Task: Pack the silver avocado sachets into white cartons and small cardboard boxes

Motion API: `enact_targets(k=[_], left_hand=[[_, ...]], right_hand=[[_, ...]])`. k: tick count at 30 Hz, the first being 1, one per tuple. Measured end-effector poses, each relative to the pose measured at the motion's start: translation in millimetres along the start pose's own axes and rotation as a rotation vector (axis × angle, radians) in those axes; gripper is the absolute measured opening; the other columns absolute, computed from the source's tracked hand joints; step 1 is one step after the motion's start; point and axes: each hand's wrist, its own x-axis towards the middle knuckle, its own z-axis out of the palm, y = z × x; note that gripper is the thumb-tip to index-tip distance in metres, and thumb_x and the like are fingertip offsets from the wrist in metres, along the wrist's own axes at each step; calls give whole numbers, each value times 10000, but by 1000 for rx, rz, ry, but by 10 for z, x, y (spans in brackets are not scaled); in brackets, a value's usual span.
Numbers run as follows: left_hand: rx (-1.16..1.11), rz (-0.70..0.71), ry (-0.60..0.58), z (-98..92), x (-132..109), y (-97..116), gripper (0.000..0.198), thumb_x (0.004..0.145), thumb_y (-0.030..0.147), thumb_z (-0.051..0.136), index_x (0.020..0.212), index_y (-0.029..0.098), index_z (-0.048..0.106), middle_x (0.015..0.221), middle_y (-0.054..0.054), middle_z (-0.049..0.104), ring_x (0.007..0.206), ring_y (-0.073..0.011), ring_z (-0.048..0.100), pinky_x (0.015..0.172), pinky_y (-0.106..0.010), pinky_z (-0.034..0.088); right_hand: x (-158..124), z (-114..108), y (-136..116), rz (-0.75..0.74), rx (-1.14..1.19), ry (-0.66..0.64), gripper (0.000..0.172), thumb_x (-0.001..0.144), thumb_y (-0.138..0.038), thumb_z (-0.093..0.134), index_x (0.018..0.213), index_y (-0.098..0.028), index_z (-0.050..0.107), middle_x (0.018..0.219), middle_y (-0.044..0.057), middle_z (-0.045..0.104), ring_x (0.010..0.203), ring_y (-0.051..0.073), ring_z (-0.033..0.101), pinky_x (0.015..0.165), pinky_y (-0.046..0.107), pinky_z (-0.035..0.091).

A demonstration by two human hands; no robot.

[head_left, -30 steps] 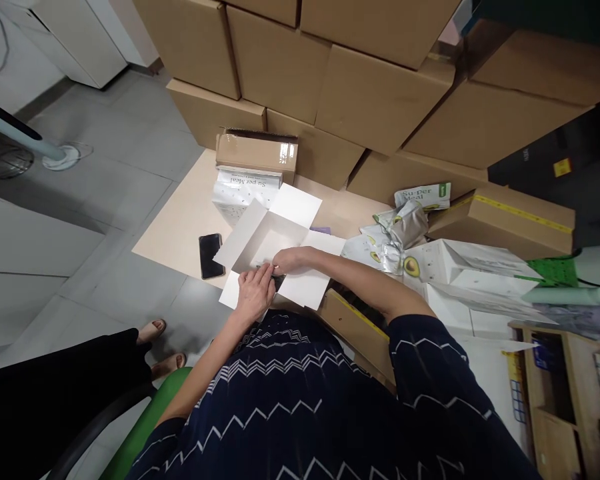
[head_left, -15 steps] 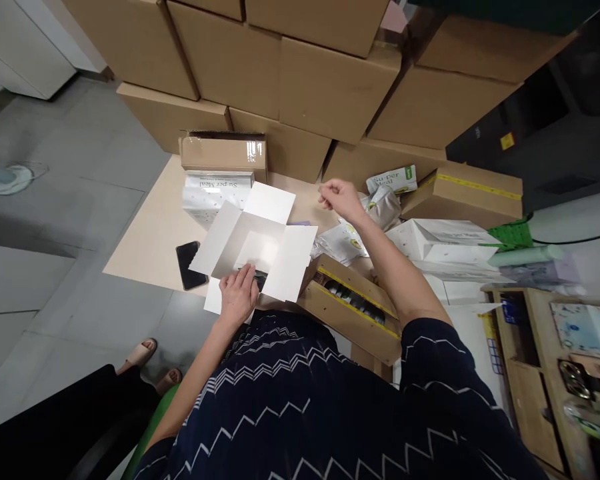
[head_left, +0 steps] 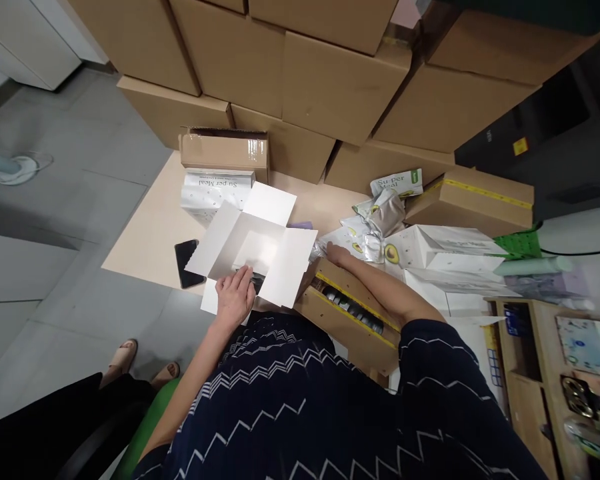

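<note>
An open white box (head_left: 220,233) stands on the table with its flaps spread outward. My left hand (head_left: 236,295) reaches over its near edge, fingers stretched out and lying against a dark item (head_left: 257,281) inside. What that item is, I cannot make out. Behind a brown carton (head_left: 330,308) with yellow tape and dark contents, my right hand (head_left: 338,255) is down beside crinkled silver wrapping (head_left: 318,251). Its fingertips are hidden, so any hold there does not show. Silver and white pouches (head_left: 365,237) with avocado prints lie just past it.
A black phone (head_left: 186,263) lies left of the white box. Behind are a printed carton (head_left: 215,190) and an opened brown box (head_left: 225,152). Stacked cartons (head_left: 330,87) wall off the back. White packages (head_left: 450,247) stand right. A person's feet (head_left: 125,353) show lower left.
My right hand has come down and toward me, from above the table to the silver wrapping behind the brown carton. My left hand stays at the white box.
</note>
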Motion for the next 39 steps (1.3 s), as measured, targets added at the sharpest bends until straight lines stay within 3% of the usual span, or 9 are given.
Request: enact_targets(k=[5, 10, 14, 20, 24, 27, 30, 35, 39], left_hand=[[-7, -19, -24, -13, -3, 11, 412, 972, 262, 429, 1322, 191, 633, 1374, -104, 641, 1040, -271, 637, 966, -463, 350], [-27, -32, -51, -27, -1, 16, 428, 961, 272, 430, 1336, 208, 628, 1374, -107, 640, 1034, -279, 632, 975, -478, 346], [-29, -29, -44, -18, -12, 12, 429, 969, 273, 422, 1338, 200, 628, 1374, -110, 640, 1048, -278, 629, 985, -474, 342], [-14, -7, -32, 2, -23, 6, 425, 981, 276, 416, 1342, 188, 623, 1374, -105, 641, 1043, -277, 626, 976, -462, 337], [-4, -22, -51, -5, -22, 12, 421, 986, 278, 409, 1330, 180, 631, 1372, -104, 642, 1034, -275, 626, 970, -460, 335], [1, -24, -58, 1, -29, 11, 429, 985, 276, 409, 1345, 178, 620, 1379, -110, 636, 1042, -278, 623, 977, -466, 335], [2, -22, -60, 21, -41, 4, 435, 985, 278, 407, 1357, 183, 611, 1385, -109, 631, 1057, -277, 620, 991, -467, 334], [-18, -37, -69, 32, -49, 2, 438, 978, 277, 416, 1362, 196, 611, 1390, -115, 625, 1081, -282, 617, 995, -472, 343], [-18, -45, -69, 9, -43, 15, 436, 985, 276, 408, 1360, 185, 611, 1383, -114, 630, 1077, -278, 614, 992, -466, 345]], right_hand=[[15, -126, 89, -27, 140, 6, 304, 761, -214, 724, 1031, -77, 693, 1033, 206, 717, 911, 259, 685, 711, 260, 490], [-130, -425, 275, -47, 470, 114, 304, 853, -185, 579, 1150, -137, 621, 936, 88, 726, 680, 141, 639, 589, 213, 489], [-307, -753, 412, -52, 789, 228, 329, 872, -206, 559, 1198, -166, 570, 1028, 79, 713, 739, 136, 645, 651, 243, 548], [-924, -1239, 230, -136, 358, 790, 238, 914, -241, 496, 1090, -165, 637, 956, 120, 696, 878, 255, 641, 782, 355, 507], [-1501, -1449, -210, -447, 367, 1021, 295, 984, -334, 435, 1184, -206, 612, 955, 68, 675, 904, 228, 622, 815, 332, 471], [-1763, -1521, -690, -697, 434, 877, 286, 1012, -345, 417, 1216, -242, 589, 1000, 33, 670, 904, 186, 615, 772, 277, 455], [-1744, -1468, -1229, -796, 167, 622, 242, 1010, -290, 438, 1184, -218, 590, 1007, 54, 695, 912, 194, 626, 773, 275, 438], [-1247, -1070, -1968, -789, -354, 356, 263, 957, -181, 502, 1195, -123, 597, 1069, 187, 709, 982, 268, 669, 749, 293, 457], [-825, -738, -2272, -781, -426, 108, 242, 840, -116, 623, 1077, -105, 672, 1029, 176, 724, 947, 267, 690, 734, 290, 490]])
